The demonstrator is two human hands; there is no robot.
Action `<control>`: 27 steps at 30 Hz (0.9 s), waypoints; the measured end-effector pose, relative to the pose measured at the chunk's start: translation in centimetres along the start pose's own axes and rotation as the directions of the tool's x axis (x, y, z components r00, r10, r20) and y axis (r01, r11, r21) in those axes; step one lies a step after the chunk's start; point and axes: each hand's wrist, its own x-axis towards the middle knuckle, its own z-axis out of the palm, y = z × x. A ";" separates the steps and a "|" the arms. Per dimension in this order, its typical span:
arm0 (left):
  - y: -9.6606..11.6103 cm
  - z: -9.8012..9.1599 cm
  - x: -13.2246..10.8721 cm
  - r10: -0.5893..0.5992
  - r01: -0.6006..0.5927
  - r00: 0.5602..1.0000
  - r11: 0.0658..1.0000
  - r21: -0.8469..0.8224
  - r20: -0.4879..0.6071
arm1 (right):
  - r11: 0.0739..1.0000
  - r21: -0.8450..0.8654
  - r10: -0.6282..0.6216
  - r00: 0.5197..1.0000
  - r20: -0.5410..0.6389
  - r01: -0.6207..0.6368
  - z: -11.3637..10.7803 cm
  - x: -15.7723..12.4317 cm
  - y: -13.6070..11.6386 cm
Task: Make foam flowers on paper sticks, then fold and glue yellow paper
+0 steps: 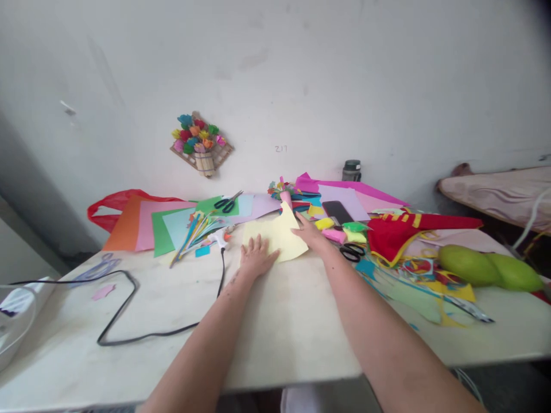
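Two bare forearms [217, 344] come in nearest, crossing the near edge of a whitish table [297, 338] toward its middle. There lies a pale yellow paper sheet [282, 238], its right and far edges cut unevenly. The left hand [258, 256] rests palm down over the sheet's near left part, fingers spread. The right hand [309, 230] is at the sheet's right edge, fingers reaching to the far side; whether it pinches the paper or only touches it, I cannot tell.

Just left of the sheet is a white glue gun [218, 237], its black cable [150, 334] looping across the left of the table. Farther back on the left, dark-handled scissors [228, 202] lie on coloured paper sheets. Right of the right hand are a smartphone [337, 212], a yellow packet [324, 223], a pink packet [334, 235] and black-handled scissors [352, 252]. Farther right, a red cloth with yellow trim [394, 236] lies near two green mangoes [471, 267].
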 end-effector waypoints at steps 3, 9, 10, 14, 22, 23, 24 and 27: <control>-0.1 0.2 0.1 0.007 -0.008 1.000 1.000 -0.005 -0.029 | 0.984 -0.176 0.011 0.998 0.059 0.000 -0.9 -0.2 0.4; -0.1 -0.2 -0.5 0.145 -0.148 0.973 0.989 -0.001 -0.178 | 0.970 -0.217 0.121 0.992 0.027 -0.112 -0.8 -1.1 -0.7; -0.1 -0.3 -0.6 0.195 -0.201 0.962 0.980 -0.011 -0.191 | 0.974 -0.165 0.159 0.987 0.011 -0.155 -0.7 -1.3 -1.0; -0.4 -0.6 -0.8 0.353 -0.389 0.897 0.916 -0.094 -0.265 | 0.965 0.064 0.256 0.967 0.001 -0.256 -0.3 -2.1 -2.0; -0.2 -1.6 -1.5 0.270 -0.347 0.916 0.905 -0.246 -0.297 | 0.941 0.100 0.322 0.946 0.033 -0.324 -0.3 -2.4 -1.8; -0.1 -1.7 -1.6 0.265 -0.336 0.923 0.908 -0.251 -0.278 | 0.944 0.065 0.322 0.946 0.039 -0.324 -0.3 -2.5 -1.9; 0.0 -1.8 -1.6 0.254 -0.319 0.932 0.913 -0.254 -0.258 | 0.948 0.016 0.318 0.947 0.046 -0.319 -0.4 -2.5 -1.9; 0.3 -1.9 -1.8 0.221 -0.273 0.950 0.930 -0.246 -0.218 | 0.941 -0.252 0.235 0.972 0.012 -0.224 -0.7 -2.5 -2.3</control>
